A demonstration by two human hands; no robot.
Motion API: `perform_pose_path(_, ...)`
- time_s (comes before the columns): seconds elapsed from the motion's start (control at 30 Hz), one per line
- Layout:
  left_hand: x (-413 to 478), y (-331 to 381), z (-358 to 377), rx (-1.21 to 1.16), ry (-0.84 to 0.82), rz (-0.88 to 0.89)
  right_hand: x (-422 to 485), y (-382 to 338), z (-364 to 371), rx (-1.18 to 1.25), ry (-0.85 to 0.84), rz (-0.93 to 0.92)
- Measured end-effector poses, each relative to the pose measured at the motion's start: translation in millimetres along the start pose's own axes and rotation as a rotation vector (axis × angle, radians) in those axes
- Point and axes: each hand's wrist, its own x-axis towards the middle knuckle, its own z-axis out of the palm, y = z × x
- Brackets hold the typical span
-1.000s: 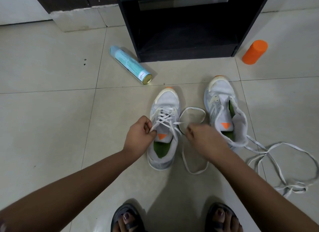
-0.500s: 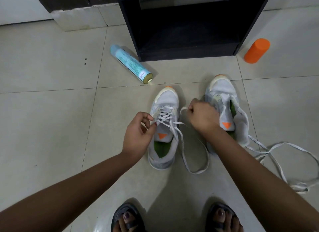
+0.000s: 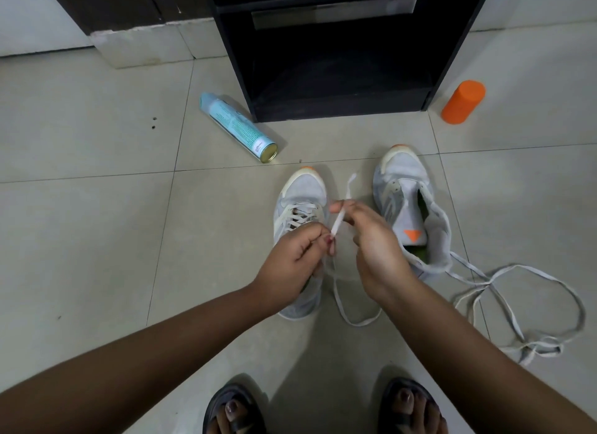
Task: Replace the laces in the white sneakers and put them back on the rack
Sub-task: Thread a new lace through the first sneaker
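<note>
Head view: a second ago the right hand was low beside a slack loop of the flat white lace. Now both hands meet above the laced grey-white mesh sneaker. A short run of that lace is stretched taut between them, its free tip pointing toward the black open-fronted wooden rack. The left hand pinches the lower end between thumb and curled fingers. The right pinches higher up between thumb and forefinger, its other fingers loosely bent. With the slack taken up, this shoe's lacing looks close to done, probably at the tightening stage.

There are two sneakers, both on the tiles in front of the rack with toes toward it. The second, the unlaced grey-white sneaker, sits with its tongue pulled open, so roughly half the relacing remains, and neither shoe is on the rack yet. One loose white lace tangle lies farther from the rack, beyond that shoe; whether it is one lace or more I cannot tell. One pale-blue spray can lies on its side at the rack's left front corner. One orange plastic cylinder sits off its right corner. Two black sandals are farthest from the rack.
</note>
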Motion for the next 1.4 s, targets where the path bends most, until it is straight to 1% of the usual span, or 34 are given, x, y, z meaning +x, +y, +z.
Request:
perform_pose_path(0.07,-2,-13,-5,0.267,-0.008,0.07,10,-2,-7,0.097,0.072,0.065)
perform_pose_path(0.1,-4,-19,-8,0.372,-0.024,0.093,16,-2,-10,0.196,0.107,0.086)
perform_pose_path(0.17,-7,-23,-10,0.525,-0.058,0.158,24,-3,-15,0.408,0.146,0.121)
perform_pose_path(0.2,-8,-23,-10,0.576,-0.064,0.183,26,-3,-16,0.462,0.145,0.129)
perform_pose_path(0.27,-8,-24,-12,0.614,-0.062,0.187,27,-2,-17,0.476,0.124,0.121)
perform_pose_path(0.33,-7,-27,-14,0.632,-0.048,0.193,27,0,-18,0.356,0.132,0.083)
perform_pose_path(0.4,-7,-31,-18,0.553,-0.003,0.159,27,5,-22,0.164,0.16,0.035)
perform_pose_path(0.47,-8,-37,-22,0.424,0.106,0.09,26,10,-24,0.067,0.17,0.009)
perform_pose_path(0.57,-8,-47,-26,0.367,0.28,-0.081,24,20,-23,-0.075,0.178,-0.052)
perform_pose_path(0.63,-8,-52,-27,0.294,0.328,-0.201,23,27,-19,-0.127,0.147,-0.128)
perform_pose_path(0.73,-9,-55,-30,0.136,0.348,-0.322,23,42,-12,-0.253,0.047,-0.2)
perform_pose_path(0.8,-8,-56,-33,0.059,0.356,-0.365,25,53,-5,-0.374,0.011,-0.259)
perform_pose_path(0.93,-6,-54,-32,-0.095,0.356,-0.436,24,67,14,-0.686,-0.012,-0.377)
perform_pose_path(1.03,-6,-55,-30,-0.157,0.364,-0.459,22,68,21,-0.867,0.023,-0.488)
perform_pose_path(1.1,-7,-56,-31,-0.181,0.367,-0.456,23,70,22,-0.932,0.046,-0.539)
perform_pose_path(1.23,-6,-58,-31,-0.193,0.379,-0.458,25,77,21,-1.007,0.07,-0.553)
perform_pose_path(1.4,-5,-59,-29,-0.193,0.367,-0.455,26,74,19,-0.999,0.039,-0.53)
